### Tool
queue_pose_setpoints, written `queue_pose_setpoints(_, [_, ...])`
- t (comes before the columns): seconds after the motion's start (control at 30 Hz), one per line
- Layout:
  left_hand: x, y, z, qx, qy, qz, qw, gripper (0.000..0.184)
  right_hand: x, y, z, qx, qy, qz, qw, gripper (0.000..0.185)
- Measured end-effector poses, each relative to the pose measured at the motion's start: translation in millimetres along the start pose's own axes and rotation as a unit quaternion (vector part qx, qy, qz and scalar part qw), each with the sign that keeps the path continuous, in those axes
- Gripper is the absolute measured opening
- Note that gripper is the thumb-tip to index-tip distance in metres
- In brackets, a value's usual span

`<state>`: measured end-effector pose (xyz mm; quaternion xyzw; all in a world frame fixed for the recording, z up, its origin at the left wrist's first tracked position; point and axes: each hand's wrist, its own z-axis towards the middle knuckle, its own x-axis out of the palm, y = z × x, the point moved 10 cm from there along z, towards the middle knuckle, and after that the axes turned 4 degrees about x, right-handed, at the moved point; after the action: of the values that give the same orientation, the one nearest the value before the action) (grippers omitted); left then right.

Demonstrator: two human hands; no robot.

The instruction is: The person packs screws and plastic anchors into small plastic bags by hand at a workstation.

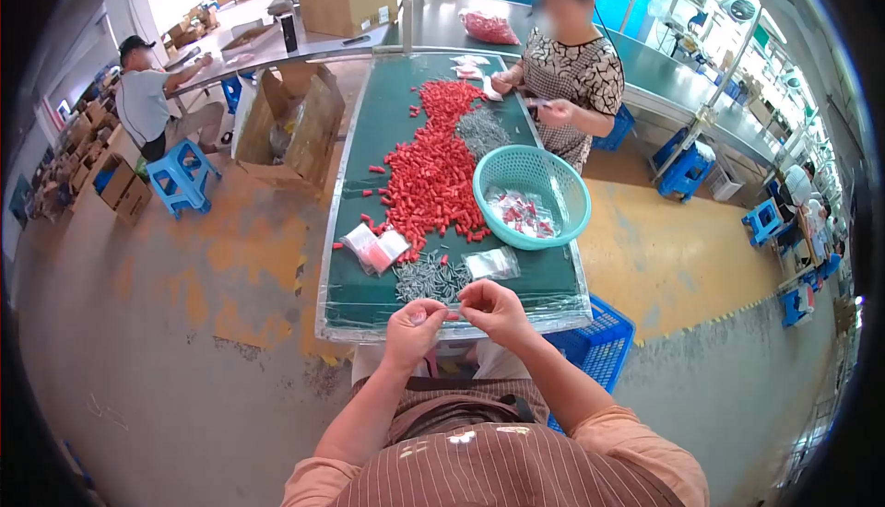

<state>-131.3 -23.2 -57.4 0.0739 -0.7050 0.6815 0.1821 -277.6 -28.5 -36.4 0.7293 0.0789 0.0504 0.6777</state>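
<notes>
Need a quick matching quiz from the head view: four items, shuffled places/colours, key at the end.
Items:
1. Nearer pile of grey screws
2. Round basket
3. Rectangular plastic crate
4. Open cardboard box

Places/colours:
A. Blue, below the near right corner of the table
B. Left of the table
C. On the table, just beyond the left hand and right hand
D. Turquoise, with small bags inside

Pairs: 1-C, 2-D, 3-A, 4-B
</notes>
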Motion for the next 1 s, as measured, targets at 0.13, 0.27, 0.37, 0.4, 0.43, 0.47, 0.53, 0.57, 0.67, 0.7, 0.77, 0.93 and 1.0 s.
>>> queue_pose_setpoints(0.13, [0,0,-1,-0.008,-0.027,-0.014,0.999,0.002,2,6,-1,-0.013,0.003,0.008,1.000,0.021])
queue_pose_setpoints(0.27, [5,-1,-6,-0.033,-0.021,0.000,0.999,0.003,0,12,-5,-0.039,-0.010,-0.013,0.999,0.021])
queue_pose_setpoints(0.37, [16,0,-9,-0.032,0.005,0.021,0.999,0.004,0,12,-14,-0.022,0.007,-0.039,0.999,0.021])
queue_pose_setpoints(0.4, [18,10,-13,-0.095,0.031,0.035,0.994,0.005,-5,14,-18,-0.036,-0.010,-0.039,0.999,0.023])
queue_pose_setpoints(0.43, [24,10,-14,-0.091,0.044,0.041,0.994,0.006,-10,13,-22,-0.017,-0.014,-0.044,0.999,0.021])
queue_pose_setpoints(0.47, [32,12,-15,-0.086,0.056,0.046,0.994,0.006,-16,9,-26,-0.019,-0.012,-0.046,0.999,0.021])
queue_pose_setpoints(0.53, [40,18,-22,-0.160,0.078,0.052,0.983,0.008,-31,5,-40,-0.024,-0.018,-0.071,0.997,0.020])
queue_pose_setpoints(0.57, [37,19,-18,-0.135,0.057,0.051,0.988,0.009,-43,8,-50,-0.025,-0.031,-0.095,0.995,0.020])
queue_pose_setpoints(0.67, [26,53,-18,-0.216,0.050,-0.101,0.970,0.030,-95,20,-85,0.052,-0.064,-0.128,0.988,0.016])
queue_pose_setpoints(0.7, [22,58,-17,-0.218,0.074,-0.199,0.953,0.032,-119,18,-96,0.067,-0.083,-0.157,0.982,0.016])
queue_pose_setpoints(0.77, [23,45,-15,-0.177,0.081,-0.260,0.946,0.033,-167,9,-119,0.081,-0.153,-0.227,0.958,0.018])
queue_pose_setpoints(0.93, [31,39,-16,-0.192,0.078,-0.194,0.959,0.042,-166,26,-128,0.052,-0.234,-0.210,0.948,0.019])
queue_pose_setpoints(1.0, [42,36,-17,-0.177,0.108,-0.196,0.958,0.045,-125,41,-111,-0.024,-0.194,-0.269,0.943,0.017])
